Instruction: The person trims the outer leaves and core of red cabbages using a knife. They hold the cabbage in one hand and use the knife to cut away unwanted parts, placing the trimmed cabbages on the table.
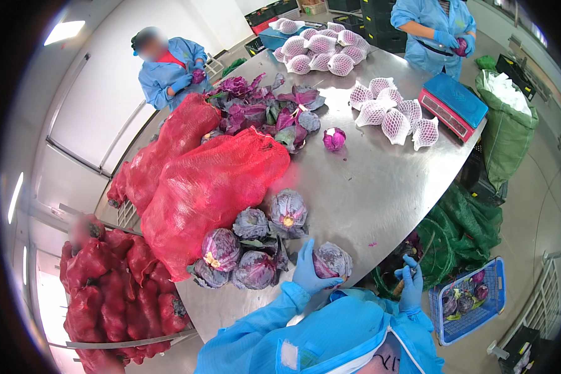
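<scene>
My left hand [309, 272], in a blue glove, grips a red cabbage [332, 261] at the near edge of the steel table [369, 187]. Off the table's right edge, my gloved right hand [410, 283] is closed around a knife [423, 255], whose blade points up and away. Left of the held cabbage lie several untrimmed red cabbages [288, 208] with loose outer leaves, beside a red mesh sack [215, 187]. A small trimmed red cabbage [334, 139] sits alone farther back. Cabbages in white foam nets [396, 126] are grouped beyond it.
A blue-topped scale [453, 105] stands at the right edge. Cabbage leaves [262, 107] are heaped at the back left. Below right are a green mesh bag [472, 219] and a blue basket [472, 322]. Filled red sacks [121, 290] are stacked left. Two co-workers stand across the table.
</scene>
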`<act>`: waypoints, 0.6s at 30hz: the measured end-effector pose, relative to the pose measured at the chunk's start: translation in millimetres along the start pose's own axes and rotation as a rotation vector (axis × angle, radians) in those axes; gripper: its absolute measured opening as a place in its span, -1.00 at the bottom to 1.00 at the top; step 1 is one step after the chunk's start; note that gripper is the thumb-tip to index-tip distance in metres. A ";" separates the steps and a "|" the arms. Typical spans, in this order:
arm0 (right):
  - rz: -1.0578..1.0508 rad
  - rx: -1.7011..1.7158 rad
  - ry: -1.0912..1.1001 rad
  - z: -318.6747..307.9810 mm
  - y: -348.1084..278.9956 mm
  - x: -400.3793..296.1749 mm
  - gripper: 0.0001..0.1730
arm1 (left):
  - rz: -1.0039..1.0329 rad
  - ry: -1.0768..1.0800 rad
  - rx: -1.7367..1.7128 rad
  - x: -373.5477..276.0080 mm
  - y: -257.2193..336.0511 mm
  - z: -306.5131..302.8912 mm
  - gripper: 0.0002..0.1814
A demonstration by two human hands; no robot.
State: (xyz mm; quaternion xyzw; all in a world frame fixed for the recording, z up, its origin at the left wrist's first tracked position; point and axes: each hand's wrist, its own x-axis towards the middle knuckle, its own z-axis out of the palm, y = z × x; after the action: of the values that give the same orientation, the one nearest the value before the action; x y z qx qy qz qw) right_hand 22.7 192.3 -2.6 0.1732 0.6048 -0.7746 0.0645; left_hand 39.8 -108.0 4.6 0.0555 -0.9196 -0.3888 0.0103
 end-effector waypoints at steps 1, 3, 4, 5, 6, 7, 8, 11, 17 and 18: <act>-0.051 -0.022 -0.032 5.2 7.9 3.6 -0.61 | -0.031 -0.014 -0.050 -0.1 0.9 0.9 0.53; -0.043 -0.012 -0.093 20.1 11.2 3.8 -0.62 | -0.096 -0.041 -0.152 -3.0 2.4 3.3 0.52; 0.004 -0.005 -0.144 26.4 11.0 2.5 -0.61 | -0.127 -0.050 -0.131 -2.2 3.5 4.8 0.51; 0.039 -0.009 -0.214 29.8 15.5 4.6 -0.59 | -0.144 -0.042 -0.115 2.0 6.8 6.3 0.52; 0.076 -0.082 -0.247 36.6 17.9 6.0 -0.56 | -0.164 -0.025 -0.101 4.4 10.0 7.2 0.52; 0.113 -0.156 -0.280 44.1 21.1 7.5 -0.54 | -0.185 -0.009 -0.088 5.4 11.3 7.4 0.52; 0.158 -0.181 -0.316 48.5 30.1 8.9 -0.43 | -0.176 0.005 -0.108 5.3 10.9 7.5 0.48; 0.118 -0.232 -0.441 58.7 59.9 21.5 -0.39 | -0.157 0.041 -0.207 13.1 2.8 15.2 0.33; 0.139 -0.122 -0.505 70.9 74.7 35.2 -0.35 | -0.328 0.099 -0.540 17.5 -34.9 31.9 0.10; 0.202 -0.089 -0.504 74.5 57.9 31.8 -0.35 | -0.411 0.089 -0.617 20.0 -36.0 30.5 0.07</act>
State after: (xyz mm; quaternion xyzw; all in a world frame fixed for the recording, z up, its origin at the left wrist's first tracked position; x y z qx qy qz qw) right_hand -3.2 109.3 -51.1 0.0315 0.5826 -0.7557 0.2975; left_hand 21.4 -113.3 -42.9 0.2500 -0.7274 -0.6389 -0.0118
